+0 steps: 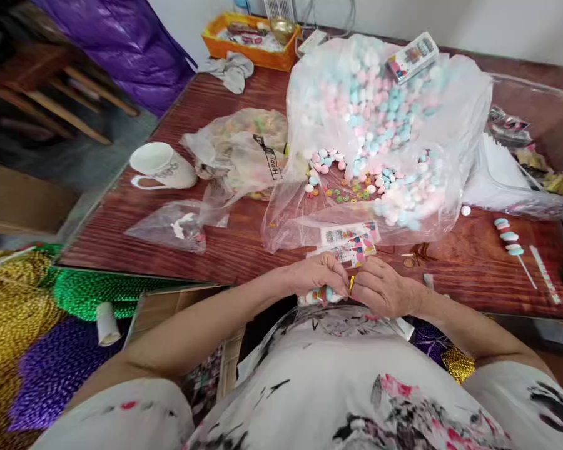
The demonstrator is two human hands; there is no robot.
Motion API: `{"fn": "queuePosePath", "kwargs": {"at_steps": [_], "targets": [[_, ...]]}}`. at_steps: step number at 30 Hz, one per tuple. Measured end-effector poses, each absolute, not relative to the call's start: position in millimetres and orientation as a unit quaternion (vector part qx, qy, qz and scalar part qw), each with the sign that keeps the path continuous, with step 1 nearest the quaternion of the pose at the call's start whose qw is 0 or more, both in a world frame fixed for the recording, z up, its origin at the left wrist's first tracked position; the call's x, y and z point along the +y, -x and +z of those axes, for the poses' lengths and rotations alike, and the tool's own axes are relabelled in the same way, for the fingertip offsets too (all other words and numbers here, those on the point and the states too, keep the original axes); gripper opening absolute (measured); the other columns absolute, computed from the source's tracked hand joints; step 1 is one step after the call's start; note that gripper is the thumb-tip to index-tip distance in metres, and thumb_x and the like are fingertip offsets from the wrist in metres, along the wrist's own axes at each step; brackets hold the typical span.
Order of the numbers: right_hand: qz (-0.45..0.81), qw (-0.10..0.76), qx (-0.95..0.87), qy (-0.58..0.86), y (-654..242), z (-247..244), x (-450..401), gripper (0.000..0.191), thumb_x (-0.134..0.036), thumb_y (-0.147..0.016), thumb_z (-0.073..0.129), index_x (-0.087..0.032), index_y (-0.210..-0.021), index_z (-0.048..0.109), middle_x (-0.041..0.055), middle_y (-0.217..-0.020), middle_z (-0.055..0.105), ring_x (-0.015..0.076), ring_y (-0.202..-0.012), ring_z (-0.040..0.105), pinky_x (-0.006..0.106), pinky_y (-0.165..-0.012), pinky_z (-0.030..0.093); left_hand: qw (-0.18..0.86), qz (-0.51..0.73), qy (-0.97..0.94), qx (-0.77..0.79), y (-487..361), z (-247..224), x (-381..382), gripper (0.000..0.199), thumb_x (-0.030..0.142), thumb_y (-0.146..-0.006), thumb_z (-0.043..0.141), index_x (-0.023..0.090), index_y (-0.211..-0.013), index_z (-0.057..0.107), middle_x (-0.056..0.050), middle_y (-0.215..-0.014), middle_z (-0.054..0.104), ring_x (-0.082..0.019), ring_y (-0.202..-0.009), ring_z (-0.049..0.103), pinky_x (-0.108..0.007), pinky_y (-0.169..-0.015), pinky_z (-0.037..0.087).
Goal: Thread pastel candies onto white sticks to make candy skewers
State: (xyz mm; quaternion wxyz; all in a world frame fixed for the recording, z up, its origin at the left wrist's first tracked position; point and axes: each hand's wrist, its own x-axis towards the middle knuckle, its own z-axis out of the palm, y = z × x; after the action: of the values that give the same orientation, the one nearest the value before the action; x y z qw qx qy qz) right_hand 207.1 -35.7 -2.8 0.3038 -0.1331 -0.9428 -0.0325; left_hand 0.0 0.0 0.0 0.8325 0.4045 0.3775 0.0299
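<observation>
Close to my body at the table's front edge, my left hand (321, 274) is closed around the end of a marshmallow skewer (316, 296) with pink, white and blue pieces. A short gold twist tie (351, 282) stands up between my two hands. My right hand (382, 287) is pinched against that tie, its fingertips partly hidden. Just beyond my hands lie printed cards (351, 245). Farther back, a large see-through bag (281, 225) spreads open with many pastel marshmallows (375, 112) and small ring candies (340, 195).
Another marshmallow skewer (509, 236) lies at right beside a paper strip (545, 275). Gold ties (422, 252) lie near my right hand. A white mug (163, 165), a candy bag (244, 147), an orange basket (263, 57) and a plastic bin (539, 84) stand around. Bead strands hang at left.
</observation>
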Motion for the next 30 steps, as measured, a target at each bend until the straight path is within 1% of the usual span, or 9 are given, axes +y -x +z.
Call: {"fn": "queuePosePath", "kwargs": {"at_steps": [6, 12, 17, 19, 21, 24, 26, 28, 30], "targets": [[-0.037, 0.306, -0.950, 0.053, -204, 3, -36, 0.017, -0.012, -0.091, 0.048, -0.013, -0.097, 0.064, 0.0055, -0.074, 0.057, 0.0177, -0.070, 0.049, 0.035, -0.064, 0.042, 0.854, -0.050, -0.420, 0.304, 5, 3, 4, 0.005, 0.017, -0.050, 0.073, 0.014, -0.052, 0.070, 0.001, -0.045, 0.058, -0.008, -0.039, 0.047, -0.017, -0.037, 0.038], [-0.034, 0.335, -0.940, 0.060, -197, 4, -39, 0.014, -0.013, -0.089, 0.051, -0.016, -0.085, 0.064, 0.0056, -0.077, 0.060, 0.0159, -0.069, 0.050, 0.032, -0.061, 0.039, 0.855, -0.095, -0.440, 0.259, 8, 7, 10, 0.010, 0.020, -0.054, 0.078, 0.015, -0.063, 0.075, 0.001, -0.053, 0.066, -0.009, -0.042, 0.052, -0.017, -0.039, 0.043], [0.006, 0.377, -0.921, 0.094, -187, 5, -43, 0.016, -0.012, -0.088, 0.053, -0.019, -0.074, 0.059, 0.0040, -0.083, 0.065, 0.0164, -0.081, 0.057, 0.032, -0.067, 0.040, 0.866, -0.121, -0.442, 0.201, 5, 5, 7, 0.014, 0.023, -0.058, 0.082, 0.015, -0.068, 0.076, 0.000, -0.057, 0.068, -0.012, -0.047, 0.058, -0.021, -0.045, 0.049], [0.023, 0.374, -0.922, 0.099, -185, 8, -44, 0.019, -0.013, -0.090, 0.051, -0.018, -0.073, 0.058, 0.0040, -0.081, 0.066, 0.0158, -0.077, 0.057, 0.033, -0.067, 0.040, 0.863, -0.123, -0.461, 0.166, 4, 3, 10, 0.018, 0.025, -0.059, 0.084, 0.015, -0.072, 0.077, -0.002, -0.064, 0.072, -0.015, -0.053, 0.063, -0.025, -0.050, 0.052], [0.031, 0.361, -0.926, 0.103, -186, 13, -45, 0.019, -0.015, -0.092, 0.049, -0.017, -0.075, 0.058, 0.0038, -0.076, 0.064, 0.0149, -0.069, 0.053, 0.033, -0.064, 0.038, 0.845, -0.094, -0.504, 0.153, 6, 0, 20, 0.020, 0.027, -0.056, 0.087, 0.015, -0.069, 0.077, -0.004, -0.065, 0.072, -0.019, -0.055, 0.065, -0.028, -0.050, 0.052], [0.019, 0.348, -0.931, 0.113, -191, 21, -46, 0.015, -0.016, -0.092, 0.051, -0.017, -0.079, 0.058, 0.0035, -0.070, 0.061, 0.0153, -0.065, 0.049, 0.032, -0.062, 0.035, 0.771, 0.019, -0.601, 0.210, 20, 9, 45, 0.027, 0.026, -0.043, 0.093, 0.017, -0.059, 0.074, -0.002, -0.053, 0.066, -0.020, -0.047, 0.060, -0.029, -0.045, 0.047], [-0.002, 0.335, -0.934, 0.121, -194, 24, -44, 0.013, -0.013, -0.090, 0.051, -0.017, -0.080, 0.057, 0.0029, -0.067, 0.058, 0.0159, -0.063, 0.046, 0.033, -0.062, 0.033, 0.688, 0.081, -0.677, 0.249, 31, 31, 56, 0.030, 0.027, -0.040, 0.094, 0.017, -0.060, 0.073, 0.000, -0.052, 0.063, -0.017, -0.049, 0.058, -0.028, -0.048, 0.046], [-0.017, 0.318, -0.938, 0.138, -196, 21, -39, 0.015, -0.011, -0.089, 0.048, -0.017, -0.078, 0.055, 0.0023, -0.064, 0.054, 0.0167, -0.062, 0.042, 0.033, -0.061, 0.031, 0.573, 0.124, -0.763, 0.271, 37, 61, 53, 0.028, 0.031, -0.051, 0.091, 0.018, -0.069, 0.075, -0.001, -0.060, 0.066, -0.017, -0.058, 0.060, -0.029, -0.057, 0.048], [-0.003, 0.318, -0.932, 0.175, -195, 15, -29, 0.017, -0.010, -0.088, 0.042, -0.018, -0.078, 0.053, 0.0029, -0.065, 0.051, 0.0178, -0.062, 0.040, 0.034, -0.061, 0.031, 0.403, 0.190, -0.853, 0.273, 32, 86, 32, 0.017, 0.032, -0.071, 0.080, 0.020, -0.082, 0.075, -0.003, -0.074, 0.069, -0.019, -0.073, 0.062, -0.034, -0.072, 0.050]]}}
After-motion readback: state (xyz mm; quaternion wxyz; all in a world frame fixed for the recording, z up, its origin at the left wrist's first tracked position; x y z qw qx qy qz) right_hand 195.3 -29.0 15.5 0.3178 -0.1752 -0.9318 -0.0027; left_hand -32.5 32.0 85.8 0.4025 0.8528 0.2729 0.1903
